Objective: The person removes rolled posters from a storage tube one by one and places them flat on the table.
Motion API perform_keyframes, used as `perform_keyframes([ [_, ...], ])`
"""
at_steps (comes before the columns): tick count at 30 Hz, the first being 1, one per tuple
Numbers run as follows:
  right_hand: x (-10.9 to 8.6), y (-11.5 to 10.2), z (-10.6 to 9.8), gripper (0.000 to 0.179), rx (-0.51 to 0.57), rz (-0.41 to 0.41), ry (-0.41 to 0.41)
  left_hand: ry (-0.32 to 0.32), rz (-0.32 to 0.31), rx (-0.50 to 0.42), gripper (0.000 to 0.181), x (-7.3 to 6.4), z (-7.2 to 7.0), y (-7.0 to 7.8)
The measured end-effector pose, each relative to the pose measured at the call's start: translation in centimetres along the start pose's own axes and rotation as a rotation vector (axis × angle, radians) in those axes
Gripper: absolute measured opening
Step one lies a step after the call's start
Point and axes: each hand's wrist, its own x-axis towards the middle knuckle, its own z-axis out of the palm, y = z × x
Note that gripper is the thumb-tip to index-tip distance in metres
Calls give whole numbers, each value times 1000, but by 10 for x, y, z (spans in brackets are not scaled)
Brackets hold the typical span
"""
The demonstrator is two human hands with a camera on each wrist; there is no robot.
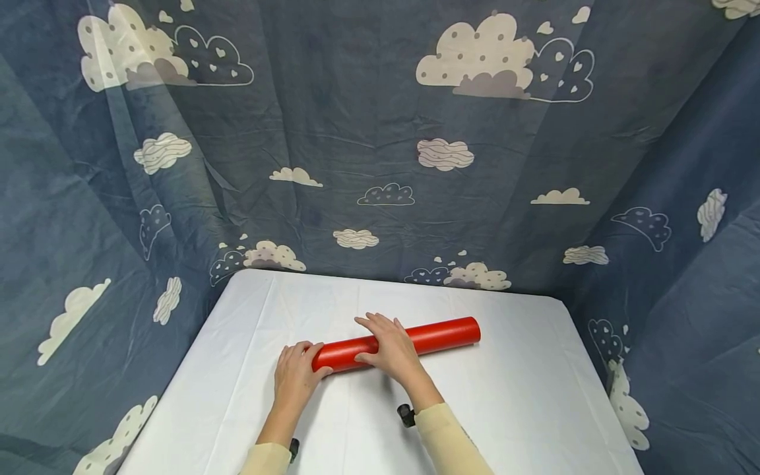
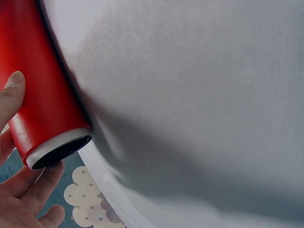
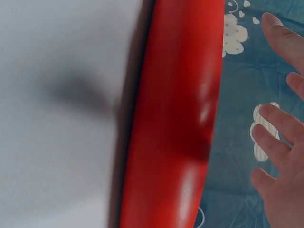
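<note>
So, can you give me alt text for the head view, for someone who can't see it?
A red tube slants across a white-covered table, with a person's left grip holding its left end and the right grip open over its middle. Behind hangs a dark blue cloud-print cloth.

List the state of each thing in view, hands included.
Tube: lying slanted, left end open and hollow; contact with table unclear
Left hand: gripping the tube's left end
Right hand: fingers spread over the tube's middle; contact unclear
Table: covered in white cloth
Backdrop: hanging, creased
</note>
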Motion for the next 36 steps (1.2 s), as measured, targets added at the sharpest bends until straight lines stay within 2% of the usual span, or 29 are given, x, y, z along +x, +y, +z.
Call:
perform_keyframes([
  [10,0,-7,14,78,-47,-56,-13,9,8,24,55,-1,1,1],
  [22,3,-29,28,76,-127,-121,-52,48,36,22,55,-2,1,-1],
  [36,3,-37,36,71,-165,-130,-84,68,43,27,55,-2,5,-3],
])
